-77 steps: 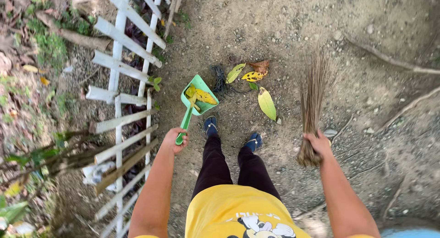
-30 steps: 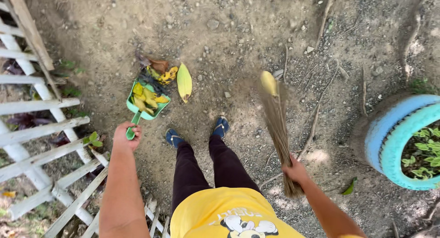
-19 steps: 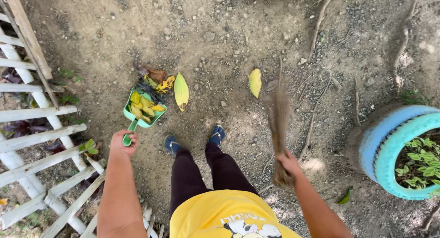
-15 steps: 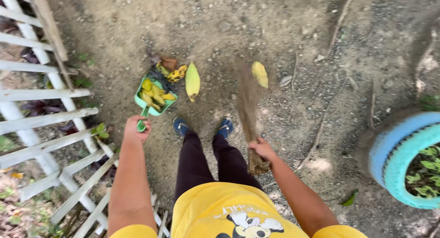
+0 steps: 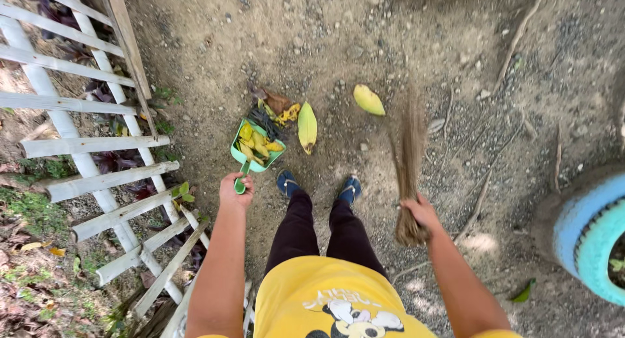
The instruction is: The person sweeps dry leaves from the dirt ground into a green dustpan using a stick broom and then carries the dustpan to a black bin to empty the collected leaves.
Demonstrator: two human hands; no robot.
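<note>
Gripping the handle of a green dustpan (image 5: 255, 153), the left hand (image 5: 236, 189) holds it on the dirt ground (image 5: 364, 32) just ahead of the feet; yellow leaves fill it. The right hand (image 5: 420, 212) is clenched around a stick broom (image 5: 407, 162), bristles near a yellow leaf (image 5: 368, 100). Another leaf (image 5: 306, 126) lies beside the pan. A white fence (image 5: 78, 143) stands at left, a blue tyre (image 5: 589, 230) at right.

Soft shaded daylight, broom (image 5: 409, 162) seemingly motion-blurred (edges bowed)
</note>
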